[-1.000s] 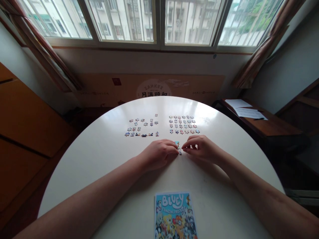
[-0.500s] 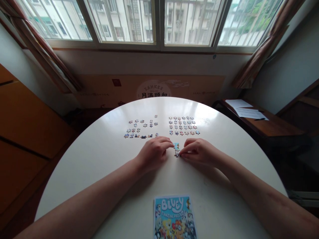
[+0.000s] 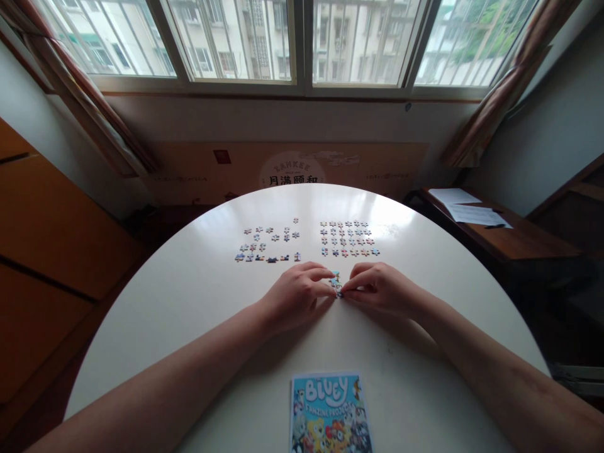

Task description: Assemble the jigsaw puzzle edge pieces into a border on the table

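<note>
The puzzle (image 3: 335, 282) lies on the desk (image 3: 198, 283) between the hands. The left hand (image 3: 298, 289), fingers parted, touches its left side; the right hand (image 3: 377, 283) pinches at its lower right, any piece hidden. Loose pieces (image 3: 272, 260) lie beyond both.

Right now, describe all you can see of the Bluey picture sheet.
The Bluey Fanzine Project picture sheet lies flat, face up, on the white table, with the left hand and right hand beyond it, not touching. It looks like pale-bordered paper or card. White lettering tops a light-blue ground above crowded, colourful cartoon characters. The frame cuts off its near end.
</note>
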`<action>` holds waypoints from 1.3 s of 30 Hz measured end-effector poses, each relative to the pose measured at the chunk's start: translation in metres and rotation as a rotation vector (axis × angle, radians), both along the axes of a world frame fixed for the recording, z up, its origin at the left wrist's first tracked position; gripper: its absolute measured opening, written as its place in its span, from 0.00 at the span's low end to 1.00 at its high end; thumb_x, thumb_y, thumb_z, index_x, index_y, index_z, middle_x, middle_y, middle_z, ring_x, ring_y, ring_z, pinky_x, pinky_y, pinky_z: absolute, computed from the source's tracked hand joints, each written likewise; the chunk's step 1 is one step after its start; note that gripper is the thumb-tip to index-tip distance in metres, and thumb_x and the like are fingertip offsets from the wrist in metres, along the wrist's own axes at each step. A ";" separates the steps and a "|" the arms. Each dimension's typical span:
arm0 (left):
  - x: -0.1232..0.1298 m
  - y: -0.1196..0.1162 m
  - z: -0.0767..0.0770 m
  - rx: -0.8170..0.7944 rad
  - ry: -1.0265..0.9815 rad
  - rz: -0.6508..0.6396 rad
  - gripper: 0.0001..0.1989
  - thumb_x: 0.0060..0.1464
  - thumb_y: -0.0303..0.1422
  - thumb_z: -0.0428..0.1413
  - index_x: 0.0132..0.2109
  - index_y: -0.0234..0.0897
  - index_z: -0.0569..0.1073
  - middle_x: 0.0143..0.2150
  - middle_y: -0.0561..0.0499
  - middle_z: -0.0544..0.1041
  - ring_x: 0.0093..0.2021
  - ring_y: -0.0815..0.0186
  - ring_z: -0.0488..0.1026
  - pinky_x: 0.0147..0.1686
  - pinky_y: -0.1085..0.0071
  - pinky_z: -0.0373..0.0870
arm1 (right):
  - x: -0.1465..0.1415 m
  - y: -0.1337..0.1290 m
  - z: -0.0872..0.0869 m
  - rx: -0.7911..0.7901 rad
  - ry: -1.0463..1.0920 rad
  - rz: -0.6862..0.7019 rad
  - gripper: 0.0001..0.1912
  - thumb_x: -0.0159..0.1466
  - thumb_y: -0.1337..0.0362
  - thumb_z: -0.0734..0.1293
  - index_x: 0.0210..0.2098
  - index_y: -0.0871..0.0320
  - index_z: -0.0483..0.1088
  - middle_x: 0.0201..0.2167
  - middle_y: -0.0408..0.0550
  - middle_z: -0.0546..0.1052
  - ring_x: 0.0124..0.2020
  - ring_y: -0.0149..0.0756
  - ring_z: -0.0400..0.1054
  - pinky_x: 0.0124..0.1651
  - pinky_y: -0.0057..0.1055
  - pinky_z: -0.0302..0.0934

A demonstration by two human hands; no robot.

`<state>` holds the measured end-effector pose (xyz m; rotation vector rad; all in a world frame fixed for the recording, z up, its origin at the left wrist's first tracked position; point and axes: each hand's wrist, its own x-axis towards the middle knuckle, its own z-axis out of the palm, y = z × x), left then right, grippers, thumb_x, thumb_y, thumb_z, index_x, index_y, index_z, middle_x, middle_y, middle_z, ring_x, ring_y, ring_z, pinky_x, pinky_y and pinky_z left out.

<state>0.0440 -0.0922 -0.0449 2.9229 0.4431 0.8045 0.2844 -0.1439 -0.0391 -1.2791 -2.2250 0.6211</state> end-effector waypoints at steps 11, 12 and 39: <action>0.005 0.000 -0.004 -0.087 0.035 0.079 0.21 0.50 0.16 0.53 0.41 0.45 0.82 0.51 0.50 0.80 0.52 0.57 0.74 0.51 0.55 0.74 | 0.001 0.003 -0.001 -0.045 -0.006 -0.009 0.08 0.64 0.64 0.70 0.39 0.51 0.83 0.31 0.44 0.79 0.31 0.29 0.70 0.33 0.28 0.60; 0.006 0.000 -0.004 -0.088 0.032 0.083 0.21 0.51 0.16 0.53 0.40 0.45 0.82 0.51 0.49 0.80 0.51 0.57 0.74 0.51 0.55 0.74 | 0.002 0.004 -0.002 -0.047 0.010 0.004 0.09 0.64 0.65 0.70 0.40 0.51 0.83 0.31 0.45 0.79 0.30 0.30 0.70 0.34 0.28 0.60; 0.004 0.001 -0.001 -0.023 -0.025 -0.011 0.20 0.56 0.18 0.51 0.38 0.46 0.83 0.51 0.49 0.79 0.48 0.59 0.74 0.49 0.57 0.73 | 0.007 0.001 0.003 -0.026 -0.006 0.072 0.08 0.64 0.66 0.69 0.39 0.54 0.83 0.32 0.46 0.78 0.28 0.27 0.67 0.32 0.26 0.60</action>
